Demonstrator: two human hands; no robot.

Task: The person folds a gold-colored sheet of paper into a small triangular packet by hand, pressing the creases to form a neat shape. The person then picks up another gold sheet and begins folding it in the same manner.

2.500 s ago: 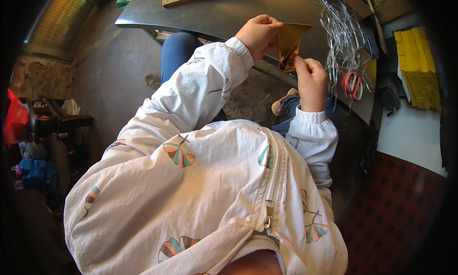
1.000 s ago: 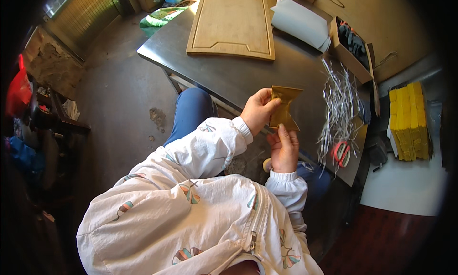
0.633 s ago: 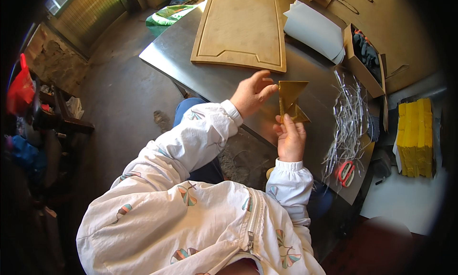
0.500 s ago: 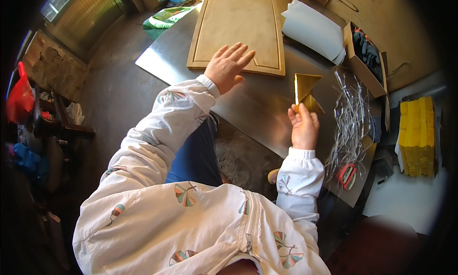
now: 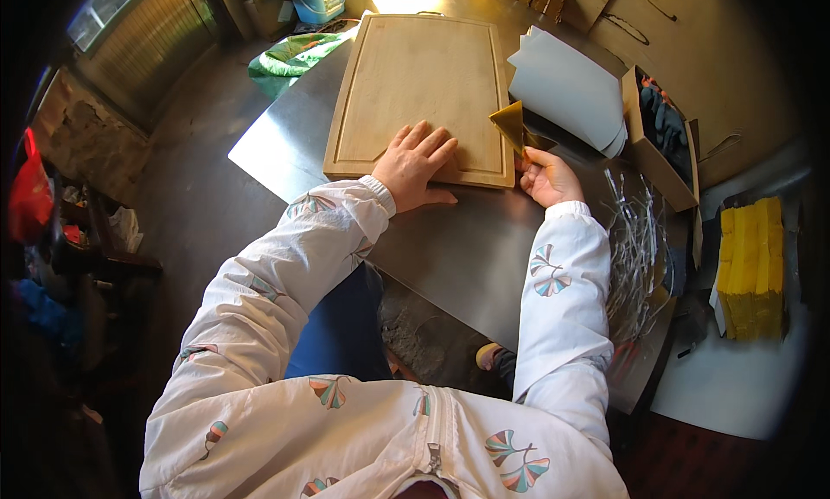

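Note:
My left hand [image 5: 415, 166] lies over the near edge of a wooden cutting board [image 5: 424, 84], its fingers spread and nothing in its grasp. The board has a groove around its rim and lies flat on a metal table [image 5: 432, 248]. At the board's near right corner, my right hand [image 5: 553, 181] pinches a folded piece of shiny gold paper [image 5: 510, 124] between thumb and fingers. One pointed flap of the paper reaches over the board's right edge. The paper's lower part is partly hidden by the fingers.
White sheets [image 5: 566, 88] lie right of the board, beside a cardboard box [image 5: 685, 183] with dark gloves inside. Silvery strips [image 5: 635, 257] hang near my right sleeve. Farther right stands a yellow stack [image 5: 750, 265]. A green bag [image 5: 290, 62] and blue bucket [image 5: 320, 4] are at the far left.
My left hand has come down from above onto the board's near edge. The right hand has carried the gold paper forward to the board's right side, and the paper has turned. The view has shifted.

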